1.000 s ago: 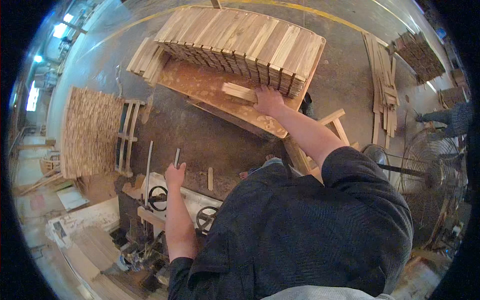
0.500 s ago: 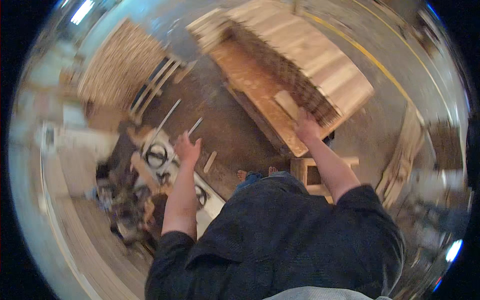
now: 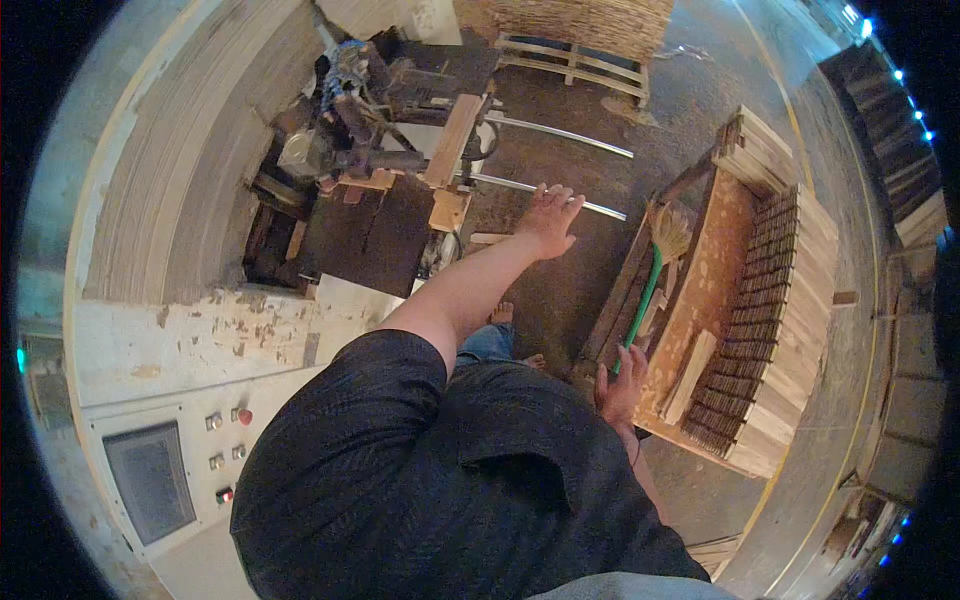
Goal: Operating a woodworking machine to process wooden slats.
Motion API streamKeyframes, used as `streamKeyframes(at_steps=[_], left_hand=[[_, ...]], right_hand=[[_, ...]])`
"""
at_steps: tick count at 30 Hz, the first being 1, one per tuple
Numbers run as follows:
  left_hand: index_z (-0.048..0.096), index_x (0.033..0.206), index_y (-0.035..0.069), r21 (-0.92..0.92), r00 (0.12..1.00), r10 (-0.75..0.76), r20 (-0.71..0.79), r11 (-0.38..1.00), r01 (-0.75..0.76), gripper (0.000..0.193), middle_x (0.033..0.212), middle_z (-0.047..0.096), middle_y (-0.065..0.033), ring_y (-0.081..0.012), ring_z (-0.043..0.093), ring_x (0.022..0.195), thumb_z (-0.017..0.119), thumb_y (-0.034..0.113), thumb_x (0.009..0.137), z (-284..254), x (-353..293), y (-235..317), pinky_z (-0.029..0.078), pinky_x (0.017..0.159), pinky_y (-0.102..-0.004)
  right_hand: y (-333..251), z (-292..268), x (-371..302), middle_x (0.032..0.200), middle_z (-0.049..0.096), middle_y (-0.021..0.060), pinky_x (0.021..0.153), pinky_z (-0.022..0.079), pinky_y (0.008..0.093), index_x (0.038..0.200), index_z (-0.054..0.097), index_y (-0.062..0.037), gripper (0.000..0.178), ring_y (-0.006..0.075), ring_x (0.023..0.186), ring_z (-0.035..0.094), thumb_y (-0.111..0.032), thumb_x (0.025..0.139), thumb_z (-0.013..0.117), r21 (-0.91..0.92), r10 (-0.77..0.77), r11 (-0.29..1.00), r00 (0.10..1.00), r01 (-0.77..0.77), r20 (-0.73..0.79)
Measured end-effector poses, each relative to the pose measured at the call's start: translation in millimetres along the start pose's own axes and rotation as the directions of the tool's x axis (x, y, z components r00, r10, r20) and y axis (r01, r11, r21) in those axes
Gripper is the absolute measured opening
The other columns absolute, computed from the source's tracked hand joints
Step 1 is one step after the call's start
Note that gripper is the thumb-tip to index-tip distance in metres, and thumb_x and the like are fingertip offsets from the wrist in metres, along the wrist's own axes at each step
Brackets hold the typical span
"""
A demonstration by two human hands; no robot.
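Note:
My left hand (image 3: 550, 222) is stretched out over a shiny metal rod (image 3: 606, 211) that juts from the machine; its fingers are spread and hold nothing. Whether the palm touches the rod is hidden. My right hand (image 3: 621, 388) is low beside the near end of an orange-brown bench (image 3: 692, 312), fingers apart. The end of a broom's green handle (image 3: 645, 302) reaches its fingertips, without a visible grip. Long rows of stacked wooden strips (image 3: 790, 330) line the bench's right side. One loose wood strip (image 3: 690, 378) lies beside them.
At left is a machine with a wooden board (image 3: 455, 140) at its end and a second parallel rod (image 3: 570, 137). A control panel with a dark screen (image 3: 150, 483) faces the lower left. Beyond stands a large wood stack (image 3: 590, 30) on a pallet (image 3: 575, 68).
My view has swung left toward the machine. The left hand now reaches across a rod, and the right hand has come away from the stacked strips to the bench's near edge.

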State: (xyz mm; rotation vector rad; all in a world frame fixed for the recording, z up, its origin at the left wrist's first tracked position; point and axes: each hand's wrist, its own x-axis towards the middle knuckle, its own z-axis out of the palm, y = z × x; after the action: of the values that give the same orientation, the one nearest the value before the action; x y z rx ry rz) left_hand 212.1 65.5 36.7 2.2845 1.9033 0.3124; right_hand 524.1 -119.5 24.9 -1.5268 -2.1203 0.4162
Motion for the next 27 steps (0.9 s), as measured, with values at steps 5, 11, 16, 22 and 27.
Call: streamKeyframes(at_steps=[5,11,16,22,27], left_hand=[[0.044,0.142,0.009,-0.143,0.995,0.017,-0.103,0.989,-0.031,0.065,0.149,0.039,-0.0168,-0.0330,0.031,0.142,0.067,0.032,0.086,-6,-33,-8,0.020,0.119,-0.0493],[0.066,0.103,0.004,-0.329,0.817,-0.106,-0.566,0.938,-0.107,0.026,0.110,0.065,-0.0156,-0.0350,0.059,0.109,0.067,0.017,0.081,-33,-103,-68,0.045,0.099,-0.0454],[0.066,0.103,0.003,-0.330,0.614,-0.491,-0.618,0.871,0.365,0.025,0.108,0.066,-0.0141,-0.0346,0.059,0.106,0.066,0.017,0.082,-56,-162,-171,0.045,0.096,-0.0450],[0.055,0.132,0.006,-0.178,0.630,-0.638,-0.443,0.751,0.636,0.047,0.133,0.055,-0.0187,-0.0379,0.047,0.127,0.057,0.030,0.093,-44,-161,-253,0.034,0.110,-0.0462],[0.047,0.141,0.006,-0.044,0.677,-0.635,-0.370,0.741,0.670,0.053,0.141,0.048,-0.0217,-0.0438,0.040,0.133,0.050,0.035,0.097,-34,-153,-259,0.026,0.113,-0.0543]], right_hand=[[-10,10,61,0.132,0.047,0.0188,0.104,0.038,0.0518,0.128,0.052,-0.0085,0.052,0.0416,0.124,0.044,-0.017,0.081,0.071,0.006,-0.128,0.992,0.991,0.128,0.025],[-13,23,113,0.129,0.051,0.0192,0.103,0.039,0.0513,0.128,0.052,-0.0080,0.054,0.0420,0.120,0.048,-0.017,0.079,0.072,-0.035,-0.185,0.982,0.982,0.183,-0.045],[-30,29,163,0.131,0.050,0.0175,0.105,0.037,0.0498,0.130,0.052,-0.0092,0.058,0.0403,0.124,0.045,-0.018,0.077,0.074,0.004,-0.215,0.977,0.976,0.215,0.018],[-72,61,260,0.130,0.050,0.0194,0.106,0.036,0.0498,0.128,0.052,-0.0057,0.059,0.0394,0.125,0.045,-0.020,0.075,0.074,-0.109,-0.363,0.922,0.928,0.370,0.083],[-103,97,297,0.111,0.064,0.0192,0.102,0.042,0.0479,0.120,0.059,-0.0046,0.053,0.0374,0.111,0.059,-0.030,0.076,0.071,-0.436,0.003,0.883,0.927,0.174,0.374]])
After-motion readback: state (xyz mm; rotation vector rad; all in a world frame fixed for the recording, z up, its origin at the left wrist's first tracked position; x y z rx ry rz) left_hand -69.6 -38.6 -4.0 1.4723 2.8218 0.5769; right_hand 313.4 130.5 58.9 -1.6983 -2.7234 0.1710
